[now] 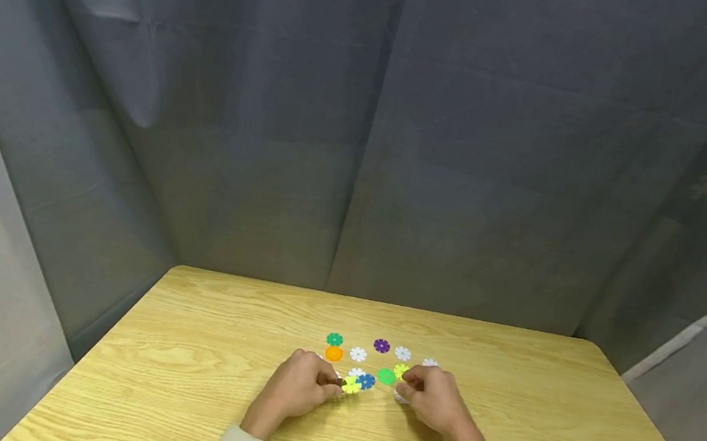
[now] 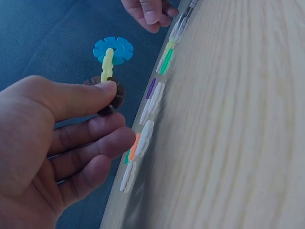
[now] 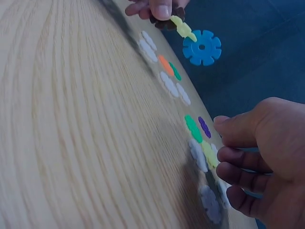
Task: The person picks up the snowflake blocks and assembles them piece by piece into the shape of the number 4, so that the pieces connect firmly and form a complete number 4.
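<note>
Three notched plastic discs are joined in a chain: brown (image 2: 119,93), yellow (image 2: 107,66) and blue (image 2: 125,48). My left hand (image 1: 301,383) pinches the brown end between thumb and forefinger, its other fingers loosely bent. In the right wrist view the chain hangs above the table, the blue disc (image 3: 202,47) at its free end. On the other side, my right hand (image 1: 436,400) hovers over the loose discs with fingers relaxed and nothing held. Nearest to it are a yellow disc (image 1: 401,371) and a white disc (image 1: 400,397), partly covered by its fingers.
Loose discs lie flat on the wooden table (image 1: 195,348): a dark green disc (image 1: 335,338), an orange disc (image 1: 334,354), a purple disc (image 1: 381,345), a bright green disc (image 1: 386,376) and several white ones (image 1: 358,354). Grey curtains (image 1: 272,131) hang behind and beside the table.
</note>
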The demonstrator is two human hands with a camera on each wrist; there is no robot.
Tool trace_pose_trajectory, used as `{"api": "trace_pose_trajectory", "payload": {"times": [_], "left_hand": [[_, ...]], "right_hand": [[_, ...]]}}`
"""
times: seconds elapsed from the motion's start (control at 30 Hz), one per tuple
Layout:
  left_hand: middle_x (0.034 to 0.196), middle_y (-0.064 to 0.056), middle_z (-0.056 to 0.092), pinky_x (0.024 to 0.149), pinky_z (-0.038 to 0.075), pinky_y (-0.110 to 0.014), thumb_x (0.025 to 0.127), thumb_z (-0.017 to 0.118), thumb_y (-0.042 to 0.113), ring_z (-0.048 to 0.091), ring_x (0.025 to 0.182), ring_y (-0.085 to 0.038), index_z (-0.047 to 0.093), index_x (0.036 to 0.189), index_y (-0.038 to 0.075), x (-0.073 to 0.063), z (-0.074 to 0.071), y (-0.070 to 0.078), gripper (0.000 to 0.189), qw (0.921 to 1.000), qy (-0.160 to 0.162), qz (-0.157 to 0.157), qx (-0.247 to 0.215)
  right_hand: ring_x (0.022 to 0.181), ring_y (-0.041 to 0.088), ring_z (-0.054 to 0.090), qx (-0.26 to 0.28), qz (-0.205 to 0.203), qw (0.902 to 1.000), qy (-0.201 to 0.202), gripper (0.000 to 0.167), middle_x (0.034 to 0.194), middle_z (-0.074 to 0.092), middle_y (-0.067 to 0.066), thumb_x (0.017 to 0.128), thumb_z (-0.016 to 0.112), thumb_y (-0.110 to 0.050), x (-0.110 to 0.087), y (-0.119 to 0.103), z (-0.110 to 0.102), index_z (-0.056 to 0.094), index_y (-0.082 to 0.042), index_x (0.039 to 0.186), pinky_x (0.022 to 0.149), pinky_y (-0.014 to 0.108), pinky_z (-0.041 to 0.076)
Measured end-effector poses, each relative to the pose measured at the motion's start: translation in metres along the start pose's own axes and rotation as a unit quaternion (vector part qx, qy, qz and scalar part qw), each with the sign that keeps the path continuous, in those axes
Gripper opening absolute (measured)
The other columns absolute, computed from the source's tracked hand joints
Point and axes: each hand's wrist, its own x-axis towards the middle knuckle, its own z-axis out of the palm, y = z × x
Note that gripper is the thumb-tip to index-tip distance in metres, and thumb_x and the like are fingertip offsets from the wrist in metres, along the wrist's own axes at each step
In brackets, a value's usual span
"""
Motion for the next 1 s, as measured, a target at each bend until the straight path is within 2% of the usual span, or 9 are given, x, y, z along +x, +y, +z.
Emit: {"api": "trace_pose_trajectory", "payload": {"times": [0.2, 0.3, 0.43, 0.63, 0.73, 1.0], "left_hand": [[0.076, 0.014, 0.070, 0.062, 0.049, -0.024, 0.085, 0.082, 0.021, 0.058, 0.067, 0.000, 0.081, 0.086, 0.016, 0.0006, 0.0001, -0.0004, 0.005, 1.0000, 0.001, 0.002, 0.000], [0.077, 0.012, 0.072, 0.063, 0.050, -0.024, 0.085, 0.082, 0.019, 0.059, 0.068, 0.000, 0.081, 0.086, 0.015, 0.0004, 0.0005, -0.0001, 0.005, 1.0000, 0.001, 0.001, -0.008], [0.079, 0.011, 0.073, 0.063, 0.051, -0.024, 0.085, 0.082, 0.018, 0.060, 0.070, 0.000, 0.081, 0.086, 0.014, 0.0000, 0.0012, 0.0007, 0.004, 0.9999, 0.000, -0.001, -0.015], [0.079, 0.010, 0.073, 0.065, 0.052, -0.024, 0.085, 0.081, 0.019, 0.061, 0.072, 0.000, 0.081, 0.086, 0.014, 0.0002, 0.0013, 0.0019, 0.005, 0.9999, 0.000, 0.000, -0.011], [0.079, 0.011, 0.073, 0.065, 0.052, -0.024, 0.085, 0.081, 0.018, 0.062, 0.072, 0.000, 0.081, 0.086, 0.014, 0.0004, 0.0011, 0.0019, 0.005, 1.0000, 0.000, 0.000, -0.009], [0.077, 0.012, 0.072, 0.064, 0.051, -0.024, 0.085, 0.081, 0.019, 0.060, 0.071, 0.001, 0.081, 0.085, 0.014, 0.0006, 0.0006, 0.0033, 0.005, 1.0000, 0.001, 0.001, -0.003]], "right_hand": [[0.071, 0.014, 0.055, -0.030, 0.008, 0.9995, 0.002, 0.014, 0.076, 0.062, -0.002, 0.085, 0.078, -0.006, 0.0005, 0.0058, -0.0017, 0.073, 0.001, 0.096, 0.066, 0.032, 0.051], [0.067, 0.014, 0.051, -0.049, 0.007, 0.9987, -0.006, 0.007, 0.071, 0.057, -0.003, 0.084, 0.079, -0.008, 0.0007, 0.0079, -0.0021, 0.072, -0.006, 0.083, 0.061, 0.031, 0.047], [0.065, 0.015, 0.047, -0.068, 0.007, 0.9976, -0.014, 0.021, 0.066, 0.052, -0.004, 0.084, 0.080, -0.012, 0.0009, 0.0094, -0.0019, 0.065, -0.012, 0.070, 0.057, 0.031, 0.040], [0.070, 0.015, 0.052, -0.096, 0.016, 0.9950, -0.025, 0.014, 0.079, 0.062, -0.002, 0.082, 0.082, -0.017, 0.0034, 0.0104, -0.0034, 0.071, -0.010, 0.080, 0.060, 0.035, 0.047], [0.074, 0.016, 0.055, -0.109, 0.019, 0.9934, -0.031, 0.017, 0.086, 0.066, 0.000, 0.082, 0.083, -0.020, 0.0051, 0.0101, -0.0039, 0.073, -0.008, 0.085, 0.062, 0.037, 0.051], [0.082, 0.020, 0.062, -0.134, 0.029, 0.9901, -0.030, 0.026, 0.090, 0.068, 0.003, 0.079, 0.085, -0.023, 0.0081, 0.0079, -0.0021, 0.072, -0.004, 0.090, 0.067, 0.043, 0.054]]}}
